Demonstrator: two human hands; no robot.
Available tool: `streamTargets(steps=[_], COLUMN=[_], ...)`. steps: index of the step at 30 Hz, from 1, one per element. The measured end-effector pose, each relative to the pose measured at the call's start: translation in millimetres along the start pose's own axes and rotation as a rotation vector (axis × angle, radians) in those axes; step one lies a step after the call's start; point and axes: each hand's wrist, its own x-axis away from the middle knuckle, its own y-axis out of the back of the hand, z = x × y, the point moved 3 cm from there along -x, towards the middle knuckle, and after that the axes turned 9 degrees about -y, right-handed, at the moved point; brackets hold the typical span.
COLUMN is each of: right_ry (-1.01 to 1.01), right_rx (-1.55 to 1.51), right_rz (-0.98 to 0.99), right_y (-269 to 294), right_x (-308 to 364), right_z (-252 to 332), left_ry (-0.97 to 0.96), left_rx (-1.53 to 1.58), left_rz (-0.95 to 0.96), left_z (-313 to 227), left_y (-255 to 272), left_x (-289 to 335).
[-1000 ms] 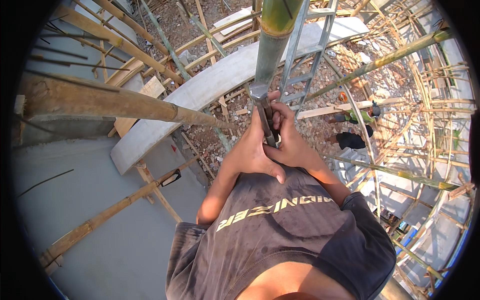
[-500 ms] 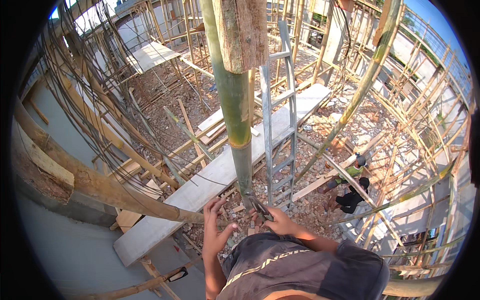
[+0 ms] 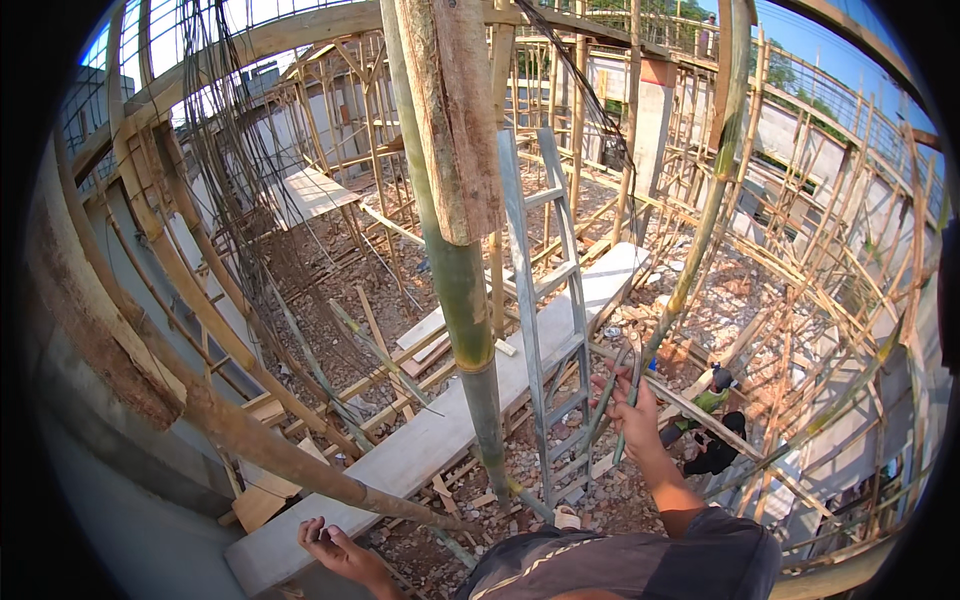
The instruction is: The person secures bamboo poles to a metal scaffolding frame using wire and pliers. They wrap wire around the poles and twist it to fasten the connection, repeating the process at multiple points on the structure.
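My right hand (image 3: pixel 640 415) is raised at the right of the metal ladder, closed round a pair of pincers (image 3: pixel 634 362). The pincers' jaws point up and away, and their two long handles stick out below my fingers. My left hand (image 3: pixel 340 552) is low at the left, over the long pale plank, with its fingers loosely bent and apart and nothing in it. Between the hands a thick green bamboo pole (image 3: pixel 470 320) stands upright. A rough wooden board (image 3: pixel 455 130) lies against its upper part. A second bamboo pole (image 3: pixel 300 462) slopes toward the foot of the upright one.
The aluminium ladder (image 3: pixel 530 290) stands just beyond the upright pole. A long pale plank (image 3: pixel 420 440) runs diagonally below. Dark thin rods or wires (image 3: pixel 215 150) hang at the left. Two people crouch on the rubble at right, one in a black top (image 3: pixel 715 452). Bamboo scaffolding surrounds the site.
My right hand has lifted the pincers away from the upright pole, up and to the right. My left hand has dropped down and left. The view has tilted upward.
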Motion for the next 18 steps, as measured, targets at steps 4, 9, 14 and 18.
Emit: streamTargets(steps=[4, 9, 14, 18], right_ry=[0.354, 0.833, 1.457, 1.757], right_rx=[0.226, 0.862, 1.505, 1.726], right_rz=[-0.054, -0.226, -0.472, -0.723], right_y=[-18.7, -43.9, -110.6, -139.3], right_x=[-8.6, -5.5, -6.1, -12.3], right_z=[82.2, 186.4, 268.5, 321.4], left_ry=[-0.017, -0.031, 0.0, -0.025], left_rx=[-0.039, -0.072, -0.095, -0.118], left_rz=[-0.023, -0.043, -0.029, 0.016], left_z=[5.4, 20.0, 13.2, 13.7], left_y=[2.9, 6.9, -1.2, -22.3], left_x=[-0.6, -2.9, -1.0, 5.6])
